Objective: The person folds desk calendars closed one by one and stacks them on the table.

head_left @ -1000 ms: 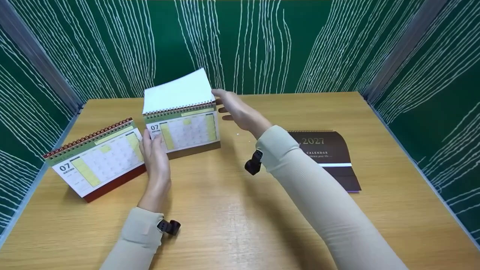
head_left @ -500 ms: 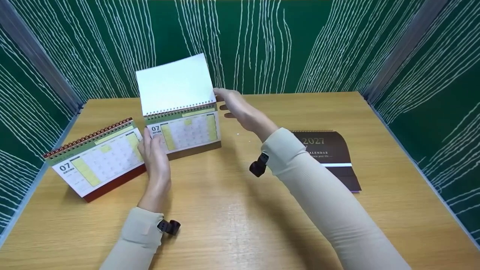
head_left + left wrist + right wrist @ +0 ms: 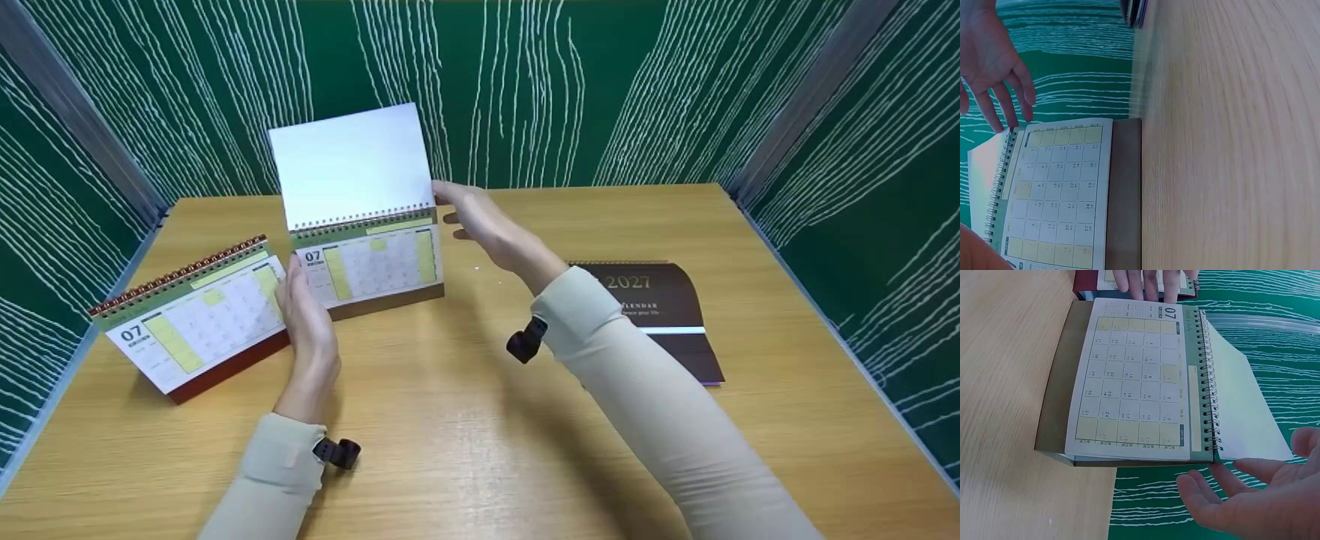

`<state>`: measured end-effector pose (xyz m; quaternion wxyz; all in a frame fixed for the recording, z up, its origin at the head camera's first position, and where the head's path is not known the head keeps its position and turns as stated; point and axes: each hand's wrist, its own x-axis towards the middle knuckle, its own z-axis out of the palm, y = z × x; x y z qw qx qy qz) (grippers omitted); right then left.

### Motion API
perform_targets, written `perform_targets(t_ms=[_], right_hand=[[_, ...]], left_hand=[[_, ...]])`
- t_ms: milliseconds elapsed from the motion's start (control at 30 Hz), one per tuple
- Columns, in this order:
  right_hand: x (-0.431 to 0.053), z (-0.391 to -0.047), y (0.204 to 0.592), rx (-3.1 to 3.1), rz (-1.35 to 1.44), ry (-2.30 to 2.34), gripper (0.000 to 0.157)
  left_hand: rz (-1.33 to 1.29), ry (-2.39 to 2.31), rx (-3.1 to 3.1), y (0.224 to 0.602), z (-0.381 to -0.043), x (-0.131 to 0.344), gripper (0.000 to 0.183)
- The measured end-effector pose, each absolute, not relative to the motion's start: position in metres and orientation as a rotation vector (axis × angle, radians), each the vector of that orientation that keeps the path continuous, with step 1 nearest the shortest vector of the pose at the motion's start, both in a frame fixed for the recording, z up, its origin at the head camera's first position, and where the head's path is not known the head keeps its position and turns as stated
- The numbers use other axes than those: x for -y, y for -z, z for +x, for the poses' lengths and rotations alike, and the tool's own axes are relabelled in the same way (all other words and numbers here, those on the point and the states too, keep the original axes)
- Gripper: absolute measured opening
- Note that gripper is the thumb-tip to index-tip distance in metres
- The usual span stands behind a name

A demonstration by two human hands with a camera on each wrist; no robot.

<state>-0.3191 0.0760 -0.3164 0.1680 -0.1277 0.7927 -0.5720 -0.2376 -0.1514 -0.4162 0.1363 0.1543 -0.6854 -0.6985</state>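
A spiral-bound desk calendar (image 3: 379, 262) with a brown base stands upright at the left middle of the table, showing month 07. Its blank white page (image 3: 352, 165) rises behind the rings. My left hand (image 3: 309, 322) is at the calendar's left side, fingers straight along that edge. Across from it, my right hand (image 3: 491, 229) has its extended fingertips at the right edge by the rings; in the right wrist view those fingers (image 3: 1202, 492) are spread beside the binding's corner. A second calendar (image 3: 210, 322) with a red base, also on 07, stands angled just left of my left hand.
A dark brown calendar (image 3: 671, 300) marked 2027, with a white band, is at the right, partly behind my right sleeve (image 3: 637, 375). The wooden table (image 3: 450, 450) ends at green walls (image 3: 630, 90) with white line patterns.
The white page has swung up from a back-leaning slant to nearly upright behind the rings. My right hand has shifted slightly right; my left hand has barely moved.
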Motion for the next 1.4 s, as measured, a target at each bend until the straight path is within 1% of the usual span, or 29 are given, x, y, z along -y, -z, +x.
perform_targets(t_ms=[267, 467, 700, 1133, 1267, 1400], right_hand=[[-0.078, -0.315, 0.318, -2.231, -0.39, 1.672, 0.056], [-0.079, -0.312, 0.319, -2.201, -0.373, 1.714, 0.055], [-0.083, -0.309, 0.322, -2.158, -0.347, 1.739, 0.057], [-0.094, -0.304, 0.327, -2.035, -0.342, 1.825, 0.054], [-0.093, -0.304, 0.329, -1.995, -0.333, 1.856, 0.053], [-0.093, -0.304, 0.331, -1.987, -0.359, 1.86, 0.055]], left_hand=[[0.457, 2.051, 1.926, 0.415, -0.237, 0.151, 0.063], [0.475, 2.07, 1.881, 0.415, -0.238, 0.151, 0.061], [0.48, 2.112, 1.859, 0.415, -0.238, 0.152, 0.065], [0.372, 2.15, 1.815, 0.417, -0.241, 0.152, 0.067], [0.387, 2.152, 1.802, 0.417, -0.241, 0.154, 0.066], [0.389, 2.152, 1.725, 0.416, -0.241, 0.155, 0.059]])
